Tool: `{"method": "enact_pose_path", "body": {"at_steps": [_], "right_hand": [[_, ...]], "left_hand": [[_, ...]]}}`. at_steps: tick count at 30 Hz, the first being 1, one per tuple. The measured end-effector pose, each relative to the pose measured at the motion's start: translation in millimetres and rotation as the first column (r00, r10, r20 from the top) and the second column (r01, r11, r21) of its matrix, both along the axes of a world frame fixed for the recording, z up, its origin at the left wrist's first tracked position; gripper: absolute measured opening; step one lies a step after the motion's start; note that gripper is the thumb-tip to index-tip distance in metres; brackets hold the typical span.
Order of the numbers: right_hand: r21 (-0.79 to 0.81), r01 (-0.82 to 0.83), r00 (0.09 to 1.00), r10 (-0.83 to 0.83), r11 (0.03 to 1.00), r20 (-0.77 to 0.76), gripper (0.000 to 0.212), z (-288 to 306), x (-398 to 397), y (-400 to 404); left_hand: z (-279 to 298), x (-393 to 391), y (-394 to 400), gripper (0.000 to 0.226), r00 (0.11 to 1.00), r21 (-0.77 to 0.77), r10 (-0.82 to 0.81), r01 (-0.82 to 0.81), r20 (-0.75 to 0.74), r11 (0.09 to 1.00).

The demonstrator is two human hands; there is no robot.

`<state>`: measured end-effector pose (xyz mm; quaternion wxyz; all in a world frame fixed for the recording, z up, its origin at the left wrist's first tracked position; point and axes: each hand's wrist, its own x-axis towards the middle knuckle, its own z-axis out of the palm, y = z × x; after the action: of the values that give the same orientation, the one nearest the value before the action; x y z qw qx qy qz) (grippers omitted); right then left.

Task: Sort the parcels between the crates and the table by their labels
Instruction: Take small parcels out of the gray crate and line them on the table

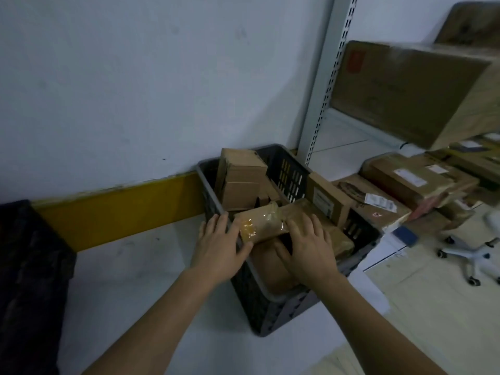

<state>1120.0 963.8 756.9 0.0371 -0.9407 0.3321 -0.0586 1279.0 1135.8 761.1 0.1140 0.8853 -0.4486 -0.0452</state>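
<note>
My left hand [219, 243] and right hand [305, 246] lie with spread fingers on the tape-wrapped parcel [263, 223] atop the near heap in the grey crate [273, 307], which looks light, stiff and slippery, so I'd grip its short ends

Dim, bluish indoor light w/ no clear source, soft weak shadows, glare on the taped parcel [261, 224], motion blur on the big carton [411, 93] (upper right), wide-angle bending at edges, dark crate [29, 266] left nearly black
</note>
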Motion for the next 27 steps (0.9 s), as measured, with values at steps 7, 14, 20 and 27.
{"method": "enact_pose_path", "body": {"at_steps": [7,14,20,27], "right_hand": [[-0.195,0.112,0.993,-0.104,0.974,0.052,0.074,22.1,13.8,-65.9],[-0.113,0.198,0.98,-0.2,0.974,-0.008,0.084,27.8,9.3,-127.5],[0.012,0.063,0.995,-0.064,0.998,0.071,0.071,27.3,6.8,-159.9],[-0.009,-0.249,0.865,0.227,0.968,0.447,0.072,88.6,-0.2,-185.1]], "left_hand": [[-8.0,14.7,-55.3,0.078,0.998,-0.047,-0.049,0.047,-0.029,0.998],[-20.3,17.9,-89.0,0.077,0.999,-0.022,-0.042,0.042,-0.032,0.999],[-19.0,5.9,-118.0,0.076,0.999,-0.024,0.018,-0.018,-0.034,1.0],[12.7,-6.3,-153.0,0.079,0.974,-0.239,0.067,-0.119,-0.216,0.964]]}}
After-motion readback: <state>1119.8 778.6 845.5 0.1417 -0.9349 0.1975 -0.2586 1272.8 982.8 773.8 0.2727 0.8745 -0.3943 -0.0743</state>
